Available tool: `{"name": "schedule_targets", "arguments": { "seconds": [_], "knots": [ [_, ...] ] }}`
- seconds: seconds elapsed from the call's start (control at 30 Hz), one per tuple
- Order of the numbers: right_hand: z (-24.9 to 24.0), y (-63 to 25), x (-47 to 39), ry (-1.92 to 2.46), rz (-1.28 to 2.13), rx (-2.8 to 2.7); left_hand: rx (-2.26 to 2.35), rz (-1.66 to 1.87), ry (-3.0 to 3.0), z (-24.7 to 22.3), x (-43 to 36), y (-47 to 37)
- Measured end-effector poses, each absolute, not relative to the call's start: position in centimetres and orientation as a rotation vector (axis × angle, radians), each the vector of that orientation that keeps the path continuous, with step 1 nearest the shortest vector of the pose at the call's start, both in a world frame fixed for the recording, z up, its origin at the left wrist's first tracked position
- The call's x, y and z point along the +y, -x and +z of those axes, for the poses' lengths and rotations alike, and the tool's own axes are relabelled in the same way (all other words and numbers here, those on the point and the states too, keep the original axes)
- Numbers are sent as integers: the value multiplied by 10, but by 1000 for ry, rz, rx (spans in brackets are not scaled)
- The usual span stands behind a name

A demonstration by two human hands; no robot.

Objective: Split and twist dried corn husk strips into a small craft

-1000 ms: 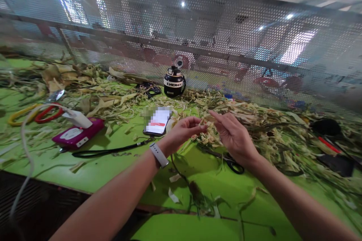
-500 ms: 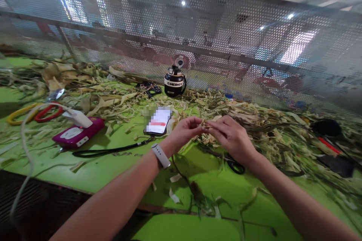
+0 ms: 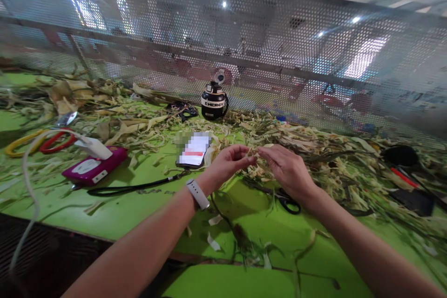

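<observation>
My left hand [image 3: 228, 164], with a pale watch band at its wrist, is closed in a pinch on a thin, pale strip of dried husk [image 3: 253, 152]. Just to the right of it, my right hand [image 3: 288, 170] has its fingers pressed together and pointing at the strip. Whatever its fingertips hold is too small to make out. Below the right hand lie black-handled scissors [image 3: 289, 205], their blades partly hidden under loose strips. Behind both hands spreads a heap of dry husk strips [image 3: 324, 156].
A phone [image 3: 193, 150] on a black strap lies left of my hands. Further left are a purple power block [image 3: 94, 167] with a white plug and cable, and scissors with red and yellow handles [image 3: 57, 142]. A black bottle [image 3: 213, 102] stands before a perforated metal screen [image 3: 244, 51].
My hands have moved slightly apart, opening a small gap between the fingertips. The right fingers are straighter than before. The whole view has shifted a little.
</observation>
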State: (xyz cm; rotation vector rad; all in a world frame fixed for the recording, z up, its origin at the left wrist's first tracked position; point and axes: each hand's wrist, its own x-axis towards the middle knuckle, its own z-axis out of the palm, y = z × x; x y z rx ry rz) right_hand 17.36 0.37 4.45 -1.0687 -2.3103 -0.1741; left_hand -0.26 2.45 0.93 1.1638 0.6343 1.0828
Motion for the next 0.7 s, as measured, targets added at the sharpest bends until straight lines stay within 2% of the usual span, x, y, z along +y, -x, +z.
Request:
{"name": "schedule_targets", "arguments": {
  "seconds": [0.7],
  "knots": [
    [46, -163, -2, 1469, -336, -2376, 629, 1078, -1157, 9, 21, 1]
  ]
}}
